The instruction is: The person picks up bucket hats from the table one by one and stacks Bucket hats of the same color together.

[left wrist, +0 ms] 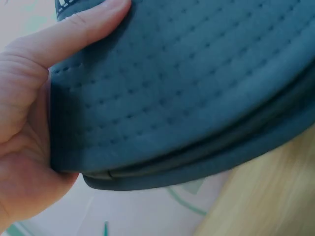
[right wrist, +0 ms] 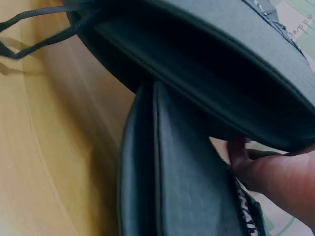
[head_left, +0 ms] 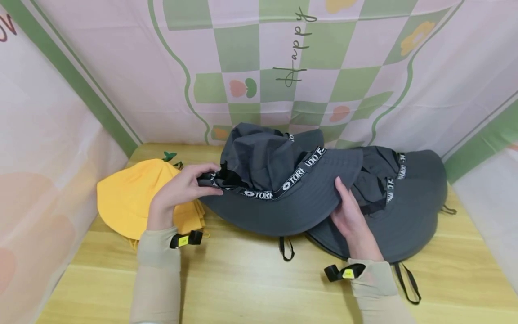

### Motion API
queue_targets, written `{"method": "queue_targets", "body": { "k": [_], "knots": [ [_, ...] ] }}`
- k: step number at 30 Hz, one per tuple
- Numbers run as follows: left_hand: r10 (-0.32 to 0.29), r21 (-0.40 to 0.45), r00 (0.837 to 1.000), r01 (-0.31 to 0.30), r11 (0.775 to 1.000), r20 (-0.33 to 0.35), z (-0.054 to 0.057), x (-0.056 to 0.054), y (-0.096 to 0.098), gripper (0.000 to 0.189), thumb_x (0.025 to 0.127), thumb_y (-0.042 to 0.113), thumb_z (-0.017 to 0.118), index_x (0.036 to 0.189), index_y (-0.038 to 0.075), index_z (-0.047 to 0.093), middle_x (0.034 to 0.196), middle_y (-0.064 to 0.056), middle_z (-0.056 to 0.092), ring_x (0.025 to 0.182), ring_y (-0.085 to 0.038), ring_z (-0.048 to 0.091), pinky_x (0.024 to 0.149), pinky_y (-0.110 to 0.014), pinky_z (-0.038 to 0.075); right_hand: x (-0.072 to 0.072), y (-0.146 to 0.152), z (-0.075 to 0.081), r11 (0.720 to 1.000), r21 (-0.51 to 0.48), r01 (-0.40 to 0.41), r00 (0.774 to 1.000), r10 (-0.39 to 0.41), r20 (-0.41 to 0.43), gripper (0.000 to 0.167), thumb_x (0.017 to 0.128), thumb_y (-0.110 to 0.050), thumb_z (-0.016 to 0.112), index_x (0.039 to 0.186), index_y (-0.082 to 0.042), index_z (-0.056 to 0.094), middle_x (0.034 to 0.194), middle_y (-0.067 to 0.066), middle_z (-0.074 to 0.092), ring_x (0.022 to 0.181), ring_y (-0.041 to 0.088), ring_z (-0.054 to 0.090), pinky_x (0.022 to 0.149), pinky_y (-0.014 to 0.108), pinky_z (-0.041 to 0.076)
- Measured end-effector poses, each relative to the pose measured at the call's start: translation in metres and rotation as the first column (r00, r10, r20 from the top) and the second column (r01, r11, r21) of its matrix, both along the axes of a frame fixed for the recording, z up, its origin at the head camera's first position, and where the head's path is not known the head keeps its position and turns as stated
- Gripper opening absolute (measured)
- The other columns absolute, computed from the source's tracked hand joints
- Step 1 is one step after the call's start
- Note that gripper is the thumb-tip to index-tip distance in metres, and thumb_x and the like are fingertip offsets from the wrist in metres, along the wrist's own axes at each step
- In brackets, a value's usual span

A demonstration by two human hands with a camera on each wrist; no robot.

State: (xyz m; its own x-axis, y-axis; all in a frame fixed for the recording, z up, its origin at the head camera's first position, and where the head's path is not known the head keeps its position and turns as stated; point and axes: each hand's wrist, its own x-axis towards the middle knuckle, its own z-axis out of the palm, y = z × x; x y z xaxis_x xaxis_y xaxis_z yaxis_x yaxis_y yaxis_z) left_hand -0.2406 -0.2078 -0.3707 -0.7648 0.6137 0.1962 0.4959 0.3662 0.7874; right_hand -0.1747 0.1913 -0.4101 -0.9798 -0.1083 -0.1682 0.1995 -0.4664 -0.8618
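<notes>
A dark grey bucket hat (head_left: 275,216) with a black-and-white lettered band is held up at a slant between both hands. At its left end, my left hand (head_left: 182,189) pinches the brim between thumb and fingers; the left wrist view shows the thumb (left wrist: 93,22) lying over the stitched brim. My right hand (head_left: 352,216) grips the brim's right side, partly hidden by the hat in the right wrist view. Behind that hand lies another dark grey bucket hat (head_left: 417,216), overlapped by the held one. A thin black cord loop (head_left: 287,249) hangs below the held brim.
Yellow hats (head_left: 129,193) lie on the left of the wooden table (head_left: 243,283), beside my left wrist, with a small green leaf-shaped piece (head_left: 169,156) behind them. A patterned cloth (head_left: 279,49) rises behind the table and along both sides.
</notes>
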Motion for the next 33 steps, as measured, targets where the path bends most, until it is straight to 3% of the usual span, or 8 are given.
{"method": "queue_targets", "body": {
  "k": [3,5,13,19,24,27,30,33],
  "knots": [
    [0.041,-0.057,0.999,-0.041,0.997,-0.003,0.002,0.0,-0.003,0.036,0.085,0.019,0.08,0.118,0.016,0.066,0.114,-0.002,0.07,0.048,-0.002,0.032,0.065,-0.022,0.045,0.0,-0.003,0.003,0.999,0.048,0.025,1.0,-0.025,-0.006,0.065,0.106,-0.033,0.043,0.16,-0.028,0.008,0.161,-0.01,0.027,0.148,0.003,0.024,0.123,0.023,0.016],
    [0.067,-0.089,0.998,-0.068,0.994,-0.016,0.003,0.0,-0.004,0.035,0.087,0.022,0.079,0.119,0.017,0.065,0.113,-0.002,0.07,0.05,-0.004,0.036,0.073,-0.024,0.046,0.0,-0.005,0.002,0.997,0.072,0.039,0.998,-0.035,-0.053,0.068,0.107,-0.028,0.044,0.162,-0.024,0.005,0.166,-0.007,0.016,0.15,0.003,0.02,0.124,0.024,0.017],
    [0.148,-0.254,0.988,-0.155,0.955,-0.047,0.005,-0.001,0.007,0.041,0.089,0.019,0.074,0.125,0.011,0.056,0.116,-0.007,0.067,0.099,-0.022,0.063,0.09,-0.041,0.05,0.003,-0.01,-0.005,0.994,-0.012,0.106,0.969,-0.106,-0.223,0.031,0.106,-0.01,0.046,0.136,-0.018,0.05,0.133,-0.012,0.06,0.124,0.0,0.055,0.104,0.018,0.046],
    [0.173,-0.332,0.985,-0.169,0.928,-0.018,0.001,-0.004,0.022,0.059,0.087,0.025,0.075,0.135,0.007,0.047,0.122,-0.013,0.064,0.101,-0.028,0.063,0.092,-0.046,0.051,0.002,-0.019,0.0,0.975,-0.041,0.218,0.942,-0.221,-0.252,0.033,0.104,-0.005,0.047,0.136,-0.015,0.048,0.127,-0.008,0.063,0.117,0.003,0.06,0.099,0.019,0.05],
    [0.192,-0.289,0.981,-0.194,0.937,-0.035,-0.001,-0.006,0.028,0.066,0.084,0.036,0.081,0.135,0.01,0.05,0.122,-0.009,0.065,0.103,-0.026,0.064,0.093,-0.045,0.051,0.0,-0.028,0.003,0.939,-0.012,0.345,0.917,-0.34,-0.208,0.031,0.103,-0.007,0.051,0.133,-0.015,0.049,0.12,-0.008,0.065,0.108,0.003,0.064,0.092,0.019,0.053],
    [0.189,-0.243,0.98,-0.198,0.95,-0.058,-0.003,-0.006,0.028,0.063,0.087,0.034,0.078,0.139,0.013,0.051,0.133,-0.008,0.064,0.114,-0.025,0.064,0.1,-0.045,0.05,0.0,-0.029,0.004,0.938,0.059,0.343,0.929,-0.329,-0.167,0.031,0.103,-0.014,0.052,0.134,-0.016,0.049,0.118,-0.009,0.065,0.104,0.002,0.066,0.09,0.018,0.054],
    [0.194,-0.233,0.972,-0.221,0.947,-0.132,-0.004,-0.005,0.025,0.057,0.088,0.031,0.076,0.139,0.014,0.055,0.124,-0.008,0.069,0.089,-0.022,0.066,0.088,-0.041,0.053,0.002,-0.024,0.005,0.95,0.188,0.25,0.965,-0.229,-0.128,0.041,0.105,-0.025,0.05,0.143,-0.014,0.04,0.123,-0.012,0.06,0.109,-0.002,0.063,0.093,0.015,0.052],
    [0.214,-0.246,0.95,-0.269,0.931,-0.228,-0.004,-0.004,0.023,0.049,0.088,0.031,0.076,0.132,0.016,0.06,0.095,-0.007,0.07,0.061,-0.017,0.05,0.067,-0.035,0.048,0.003,-0.018,0.007,0.931,0.341,0.132,0.99,-0.11,-0.083,0.056,0.105,-0.034,0.049,0.152,-0.01,0.03,0.124,-0.015,0.056,0.109,-0.005,0.06,0.092,0.013,0.05]
  ]
}}
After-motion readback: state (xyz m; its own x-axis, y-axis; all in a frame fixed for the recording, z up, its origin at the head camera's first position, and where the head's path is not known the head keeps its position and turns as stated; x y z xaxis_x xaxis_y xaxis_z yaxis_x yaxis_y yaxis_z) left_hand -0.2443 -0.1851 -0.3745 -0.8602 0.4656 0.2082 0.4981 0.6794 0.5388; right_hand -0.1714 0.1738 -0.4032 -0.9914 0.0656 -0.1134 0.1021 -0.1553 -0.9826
